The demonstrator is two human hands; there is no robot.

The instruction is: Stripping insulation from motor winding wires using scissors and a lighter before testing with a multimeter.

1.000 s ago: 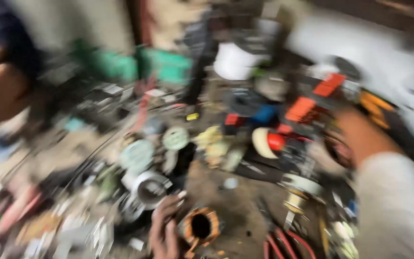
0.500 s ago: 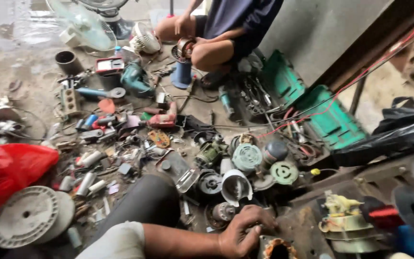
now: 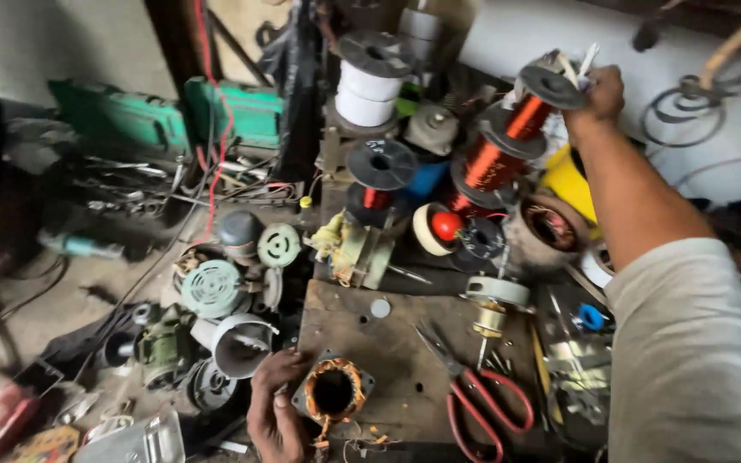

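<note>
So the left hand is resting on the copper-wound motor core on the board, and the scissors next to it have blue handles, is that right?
Not quite. The head view shows the scissors have red handles, not blue. The rest holds: the left hand rests on the copper-wound motor core on the board.

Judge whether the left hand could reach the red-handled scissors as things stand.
Probably yes: the left hand rests by the motor stator, and the red-handled scissors lie on the same board with nothing between.
</note>
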